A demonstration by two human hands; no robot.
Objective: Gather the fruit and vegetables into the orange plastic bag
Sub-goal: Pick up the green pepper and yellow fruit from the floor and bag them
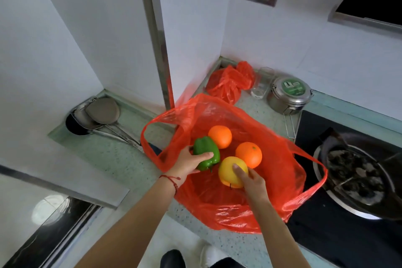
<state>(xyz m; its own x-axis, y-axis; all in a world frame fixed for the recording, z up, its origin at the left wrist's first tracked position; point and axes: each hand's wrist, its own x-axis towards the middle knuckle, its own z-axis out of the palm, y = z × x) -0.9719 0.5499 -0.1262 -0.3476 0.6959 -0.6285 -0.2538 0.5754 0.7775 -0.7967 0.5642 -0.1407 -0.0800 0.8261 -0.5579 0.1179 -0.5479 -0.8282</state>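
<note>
The orange plastic bag point(272, 180) lies spread open on the speckled counter. Two oranges sit inside it, one at the back point(220, 136) and one to the right point(249, 154). My left hand point(187, 164) grips a green bell pepper point(205, 155) over the bag's left side. My right hand point(253, 180) holds a yellow fruit point(230, 171) in the middle of the bag, fingers curled over its top.
A second crumpled orange bag point(230, 81) lies in the back corner. A steel lidded container point(289, 95) stands at the back right. A wok with dark food point(356, 178) sits on the black stove at right. Metal ladles point(102, 113) lie at left.
</note>
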